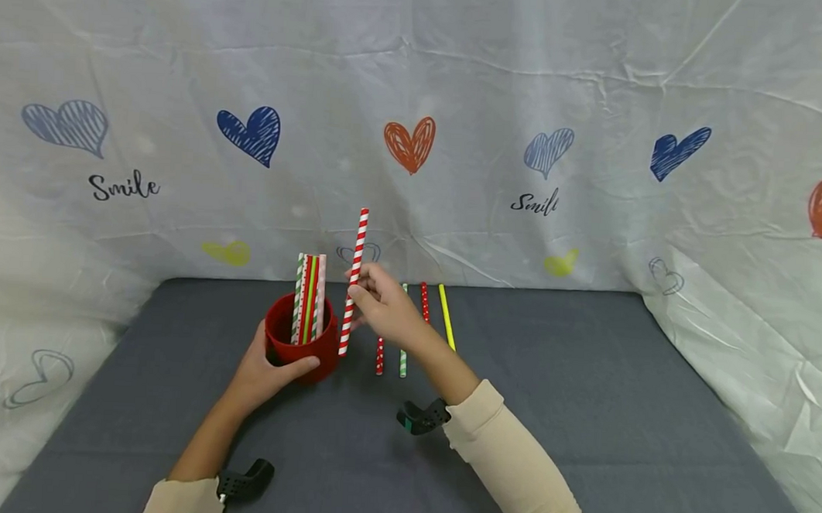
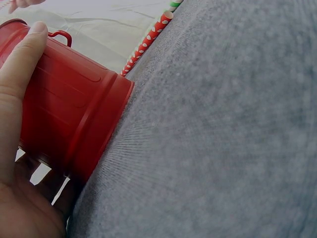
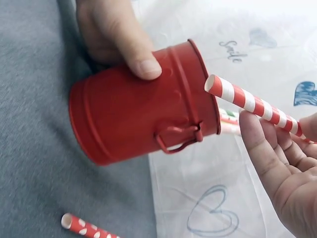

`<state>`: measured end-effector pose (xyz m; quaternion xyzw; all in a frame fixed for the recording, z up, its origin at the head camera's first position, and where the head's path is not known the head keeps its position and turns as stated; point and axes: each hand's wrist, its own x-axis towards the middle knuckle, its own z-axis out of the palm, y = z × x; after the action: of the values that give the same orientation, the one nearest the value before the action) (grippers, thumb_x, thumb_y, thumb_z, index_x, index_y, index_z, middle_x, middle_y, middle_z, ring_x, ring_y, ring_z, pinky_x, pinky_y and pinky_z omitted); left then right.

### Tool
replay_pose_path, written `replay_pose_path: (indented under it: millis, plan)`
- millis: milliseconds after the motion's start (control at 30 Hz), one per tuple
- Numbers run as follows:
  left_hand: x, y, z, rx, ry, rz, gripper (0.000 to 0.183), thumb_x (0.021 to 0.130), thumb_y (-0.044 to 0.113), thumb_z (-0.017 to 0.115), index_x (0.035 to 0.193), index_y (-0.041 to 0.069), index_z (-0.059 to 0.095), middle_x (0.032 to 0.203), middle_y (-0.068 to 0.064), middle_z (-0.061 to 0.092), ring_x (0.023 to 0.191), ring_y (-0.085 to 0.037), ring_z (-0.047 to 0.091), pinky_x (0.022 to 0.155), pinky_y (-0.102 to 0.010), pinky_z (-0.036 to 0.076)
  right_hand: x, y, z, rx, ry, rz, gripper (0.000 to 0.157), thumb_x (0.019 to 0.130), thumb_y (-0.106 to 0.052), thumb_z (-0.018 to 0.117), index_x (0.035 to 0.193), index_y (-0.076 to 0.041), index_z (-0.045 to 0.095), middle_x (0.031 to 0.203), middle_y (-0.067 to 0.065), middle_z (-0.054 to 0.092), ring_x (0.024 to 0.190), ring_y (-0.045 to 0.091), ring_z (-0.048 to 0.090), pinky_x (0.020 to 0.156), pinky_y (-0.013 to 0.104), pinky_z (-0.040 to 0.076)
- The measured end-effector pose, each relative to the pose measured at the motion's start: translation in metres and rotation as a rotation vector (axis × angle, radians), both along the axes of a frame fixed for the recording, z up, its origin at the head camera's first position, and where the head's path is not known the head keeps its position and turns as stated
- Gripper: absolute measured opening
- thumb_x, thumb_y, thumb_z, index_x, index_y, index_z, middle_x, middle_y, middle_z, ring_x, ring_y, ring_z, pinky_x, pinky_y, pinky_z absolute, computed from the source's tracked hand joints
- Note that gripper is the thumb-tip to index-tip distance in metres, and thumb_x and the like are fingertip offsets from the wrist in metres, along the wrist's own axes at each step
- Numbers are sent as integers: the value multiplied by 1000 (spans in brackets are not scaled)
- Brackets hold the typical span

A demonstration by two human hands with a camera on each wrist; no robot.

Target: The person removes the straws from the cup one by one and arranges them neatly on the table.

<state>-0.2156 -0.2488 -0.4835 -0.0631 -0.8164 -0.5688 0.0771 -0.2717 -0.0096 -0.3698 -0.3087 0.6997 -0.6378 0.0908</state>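
Observation:
My left hand [image 1: 258, 380] holds a red metal bucket [image 3: 133, 114] round its side, thumb across the front; the bucket has a small wire handle. Several patterned paper straws [image 1: 309, 298] stand upright inside it, green, red and pink among them. Between thumb and fingers of my right hand [image 1: 386, 309], a red-and-white striped straw [image 1: 359, 246] is pinched nearly upright. Its lower end is just right of the bucket's rim. In the right wrist view, that end [image 3: 213, 85] is close to the rim and outside it.
To the right on the dark grey cloth [image 1: 549, 419] lie a red dotted straw [image 1: 380, 357], a green striped straw [image 1: 402, 363], another red dotted straw [image 1: 425, 297] and a yellow straw [image 1: 446, 316], partly hidden by my right arm. A white curtain [image 1: 462, 73] with hearts hangs behind.

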Motion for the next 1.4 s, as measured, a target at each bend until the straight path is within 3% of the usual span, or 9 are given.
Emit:
replay_pose_path:
  millis: [367, 700, 867, 967, 1233, 1400]
  plan:
    - [-2, -1, -3, -21, -9, 23, 99, 84, 26, 83, 158, 14, 18, 150, -7, 37, 130, -24, 38, 94, -49, 47, 4, 32, -10, 58, -17, -53, 28, 106, -4, 48, 133, 3, 49, 97, 16, 55, 77, 24, 58, 73, 53, 56]
    - [1, -1, -2, -6, -13, 14, 97, 85, 25, 82, 158, 15, 18, 150, -7, 37, 131, -25, 37, 96, -52, 45, 2, 55, -20, 87, 26, -55, 29, 106, -5, 46, 133, 7, 46, 93, 18, 53, 76, 27, 58, 72, 56, 55]
    - [3, 0, -3, -12, -19, 17, 97, 85, 26, 83, 158, 16, 18, 151, -6, 36, 132, -24, 36, 96, -51, 46, 2, 70, -29, 113, 10, -76, 30, 107, -6, 46, 134, 6, 45, 92, 15, 54, 75, 36, 57, 71, 55, 55]
    - [2, 0, -4, -10, -20, 9, 97, 85, 26, 83, 158, 16, 18, 151, -5, 37, 132, -23, 37, 96, -50, 46, 2, 80, -33, 127, 1, -101, 31, 106, -5, 47, 134, 7, 45, 91, 14, 53, 72, 33, 57, 70, 56, 55]
    - [0, -2, -3, -2, -8, 9, 97, 86, 24, 82, 158, 17, 18, 151, -4, 37, 131, -21, 37, 95, -47, 46, -2, 97, -39, 135, -38, -133, 31, 106, -6, 47, 135, 7, 45, 96, 21, 53, 78, 40, 56, 72, 60, 53]
    - [0, -2, -1, -10, -6, 6, 97, 85, 22, 82, 158, 17, 18, 150, -5, 37, 130, -20, 38, 95, -48, 46, -4, 106, -44, 150, -39, -150, 27, 106, -5, 47, 130, 8, 46, 94, 19, 54, 75, 30, 57, 73, 62, 52]
